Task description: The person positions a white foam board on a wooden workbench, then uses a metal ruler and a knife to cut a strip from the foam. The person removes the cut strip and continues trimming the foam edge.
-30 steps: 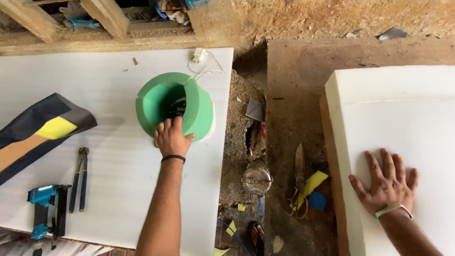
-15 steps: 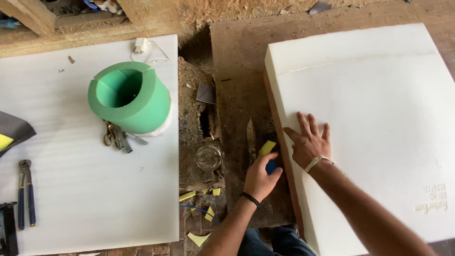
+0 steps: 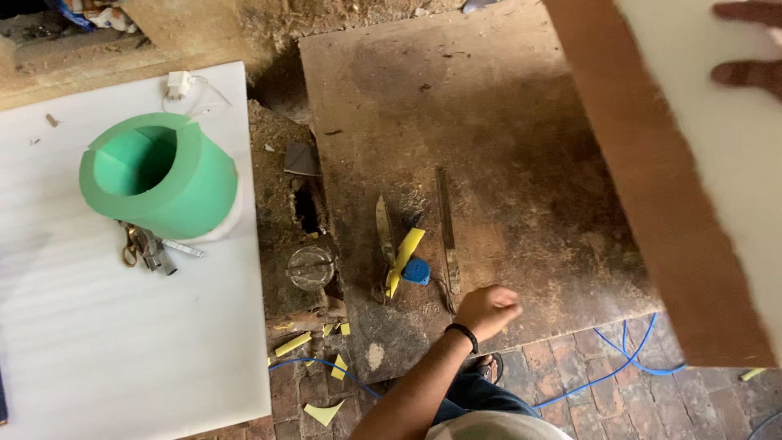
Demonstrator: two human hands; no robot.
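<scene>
Seen from above, over a dirty wooden counter (image 3: 505,147) with white foam sheets to either side.

Changed since half a second ago: thick white foam slab (image 3: 717,171), then lying flat on the counter, now tilted up at upper right, brown underside showing. Right hand (image 3: 745,49), formerly flat on the slab's top, now at its upper edge, only fingers (image 3: 737,73) in view, apart from one another, pressed against the white face; rest of the hand cut off by the frame, grip impossible to judge. Left hand (image 3: 487,310), then reaching toward the blue and yellow tool, now drawn back to the counter's near edge, black band at the wrist, fingers curled in loosely, nothing visibly pinched, inner side hidden.

Just left of that hand: a long dark blade (image 3: 446,236) lying on the counter, then a yellow-handled knife with a blue cap (image 3: 405,261), a second pointed blade (image 3: 383,232) touching it. Exact kind of each tool hard to make out.

Further left, on a white foam sheet (image 3: 122,342): a green foam cylinder (image 3: 159,175), hollow, tipped on its side, scissors (image 3: 142,248) poking out beneath it. Glass jar (image 3: 310,267) in the gap between sheet and counter. Yellow foam scraps (image 3: 322,411) and blue cable (image 3: 627,358) on the brick floor below.
</scene>
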